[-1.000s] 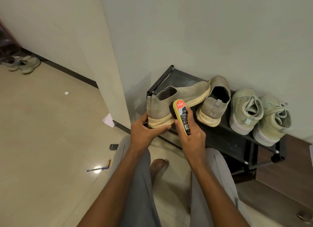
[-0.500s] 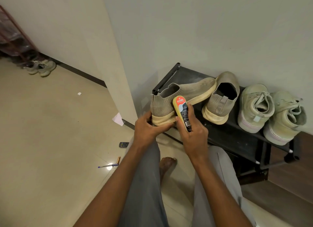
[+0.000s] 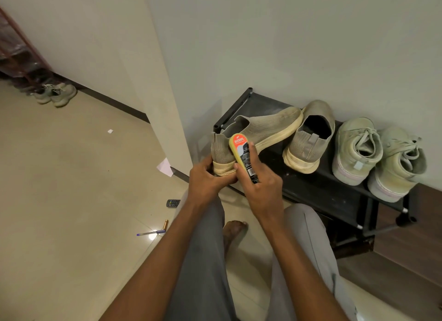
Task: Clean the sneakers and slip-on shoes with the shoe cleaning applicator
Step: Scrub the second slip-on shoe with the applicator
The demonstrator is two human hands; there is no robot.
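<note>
Slippage is the main risk: the left hand [image 3: 207, 180] only pinches the heel of the beige knit slip-on shoe [image 3: 253, 134] at the black shoe rack's [image 3: 318, 189] left front edge, while the right hand [image 3: 262, 189] grips the yellow-sponged shoe cleaning applicator [image 3: 242, 156] against it; hard scrubbing could tip it off.

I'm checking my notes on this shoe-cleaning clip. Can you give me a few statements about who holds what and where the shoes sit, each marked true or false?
1. The right hand grips the applicator. True.
2. The left hand holds a laced sneaker. False: it holds the slip-on shoe at its heel.
3. Two laced sneakers sit on the black rack. True.
4. The other slip-on lies on the floor. False: it stands on the rack.
</note>
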